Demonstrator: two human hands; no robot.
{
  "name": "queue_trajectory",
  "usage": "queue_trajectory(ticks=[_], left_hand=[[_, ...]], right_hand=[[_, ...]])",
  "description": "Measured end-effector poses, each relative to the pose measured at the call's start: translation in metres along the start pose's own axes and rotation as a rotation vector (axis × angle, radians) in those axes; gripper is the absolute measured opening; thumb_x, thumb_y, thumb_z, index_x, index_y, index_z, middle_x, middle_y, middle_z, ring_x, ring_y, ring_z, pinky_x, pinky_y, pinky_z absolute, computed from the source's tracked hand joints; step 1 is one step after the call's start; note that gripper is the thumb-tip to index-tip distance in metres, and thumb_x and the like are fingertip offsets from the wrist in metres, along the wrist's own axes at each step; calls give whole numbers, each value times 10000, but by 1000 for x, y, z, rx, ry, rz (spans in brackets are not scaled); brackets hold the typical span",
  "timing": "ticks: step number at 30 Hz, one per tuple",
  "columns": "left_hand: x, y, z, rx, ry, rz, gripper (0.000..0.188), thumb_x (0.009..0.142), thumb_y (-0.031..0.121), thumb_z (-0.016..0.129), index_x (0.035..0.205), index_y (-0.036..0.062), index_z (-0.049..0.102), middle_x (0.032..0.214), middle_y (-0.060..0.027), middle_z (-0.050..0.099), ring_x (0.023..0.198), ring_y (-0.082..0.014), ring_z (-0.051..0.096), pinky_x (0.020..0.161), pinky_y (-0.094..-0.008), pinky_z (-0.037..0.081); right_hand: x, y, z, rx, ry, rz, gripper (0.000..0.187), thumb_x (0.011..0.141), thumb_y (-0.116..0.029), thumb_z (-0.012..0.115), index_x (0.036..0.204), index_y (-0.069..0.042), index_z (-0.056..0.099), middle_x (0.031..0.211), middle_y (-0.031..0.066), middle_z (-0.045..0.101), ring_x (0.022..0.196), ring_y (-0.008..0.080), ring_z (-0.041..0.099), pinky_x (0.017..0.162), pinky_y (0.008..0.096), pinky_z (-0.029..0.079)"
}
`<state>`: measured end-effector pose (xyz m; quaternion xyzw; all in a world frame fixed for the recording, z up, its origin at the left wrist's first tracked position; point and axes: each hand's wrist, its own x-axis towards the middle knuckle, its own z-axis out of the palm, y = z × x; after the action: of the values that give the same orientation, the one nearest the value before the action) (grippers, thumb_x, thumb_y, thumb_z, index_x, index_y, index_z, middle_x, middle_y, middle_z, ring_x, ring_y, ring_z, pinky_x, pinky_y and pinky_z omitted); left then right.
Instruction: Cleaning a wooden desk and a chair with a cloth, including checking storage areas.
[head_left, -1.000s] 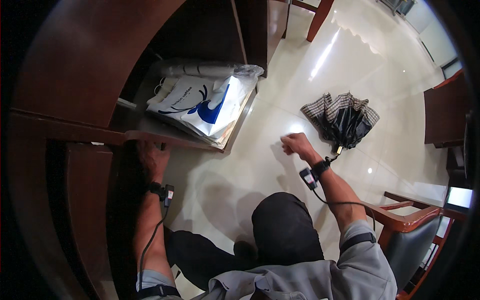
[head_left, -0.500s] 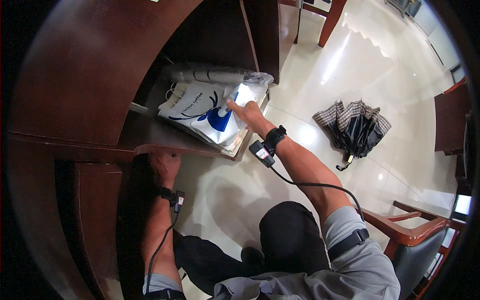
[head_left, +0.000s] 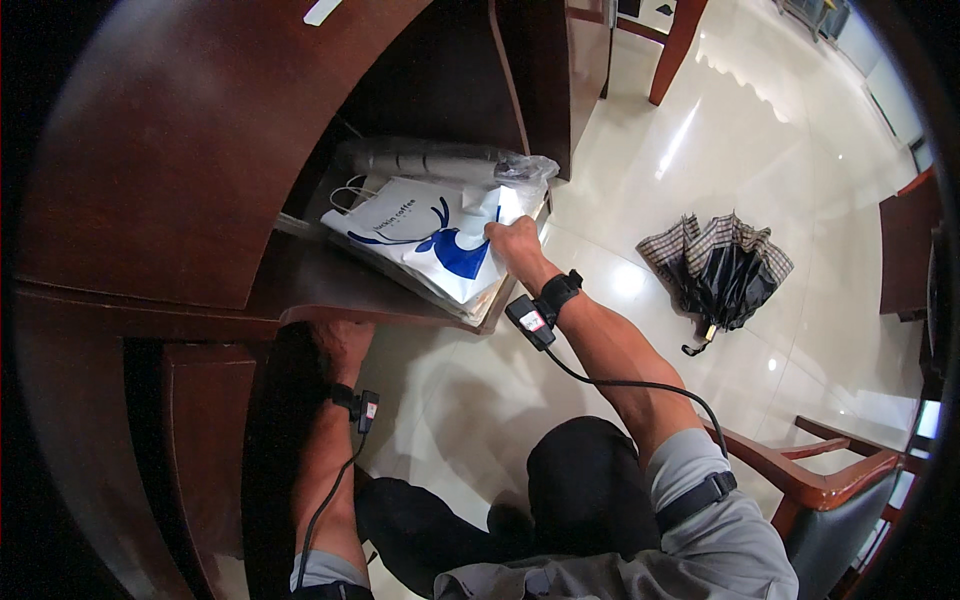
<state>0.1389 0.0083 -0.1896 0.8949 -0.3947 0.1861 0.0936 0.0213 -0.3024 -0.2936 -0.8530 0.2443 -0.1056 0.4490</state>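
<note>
A white paper bag (head_left: 410, 225) with a blue print and twisted handles lies flat on a low dark wooden shelf (head_left: 330, 285). My right hand (head_left: 515, 248) is closed on the bag's right edge, thumb on top and the other fingers mostly out of sight. Papers or flat items (head_left: 478, 306) are stacked beneath the bag. Behind it lies a bundle in clear plastic (head_left: 430, 158). My left hand (head_left: 345, 345) is at the shelf's near edge, its fingers hidden in shadow and by the wood.
A folded black umbrella (head_left: 722, 270) with a checked border lies on the shiny tiled floor to the right. At the lower right stands a wooden chair (head_left: 830, 485) with a dark seat. Dark wooden furniture (head_left: 180, 150) fills the left side.
The whole view has shifted slightly, moving things right and down in the picture. My right hand's fingers look more curled at the bag's edge. The left hand stays by the shelf.
</note>
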Motion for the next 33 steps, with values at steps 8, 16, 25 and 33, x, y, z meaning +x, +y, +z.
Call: queue_trajectory(ticks=[8, 16, 25, 33], left_hand=[[4, 6, 6, -73, 145, 122, 272, 710, 206, 760, 904, 36, 674, 929, -192, 654, 929, -422, 605, 807, -494, 484], [-9, -11, 25, 145, 18, 13, 222, 706, 184, 724, 722, -5, 608, 841, -237, 619, 880, -433, 583, 821, -520, 460], [-12, -18, 36, 50, 51, -49, 467, 755, 245, 761, 1102, -15, 589, 1119, -256, 587, 1097, -459, 527, 970, -534, 433], [-5, 0, 13, -66, 37, -21, 513, 787, 262, 756, 1169, -26, 570, 1173, -250, 568, 1131, -448, 505, 961, -532, 430]], right_hand=[[-60, -16, -77, 690, 238, 551, 413, 752, -137, 677, 956, 215, 605, 882, 256, 686, 748, 308, 690, 645, 400, 541], [-133, 63, -134, 708, 187, 509, 277, 746, -100, 645, 943, 95, 656, 786, 104, 664, 632, 196, 625, 564, 323, 513], [-189, 112, -203, 747, 242, 540, 325, 759, -33, 601, 1058, 90, 637, 948, 100, 682, 781, 175, 637, 722, 294, 520], [-230, 177, -253, 992, 495, 643, 264, 750, -22, 606, 1004, 47, 630, 869, 73, 658, 708, 182, 636, 669, 302, 542]])
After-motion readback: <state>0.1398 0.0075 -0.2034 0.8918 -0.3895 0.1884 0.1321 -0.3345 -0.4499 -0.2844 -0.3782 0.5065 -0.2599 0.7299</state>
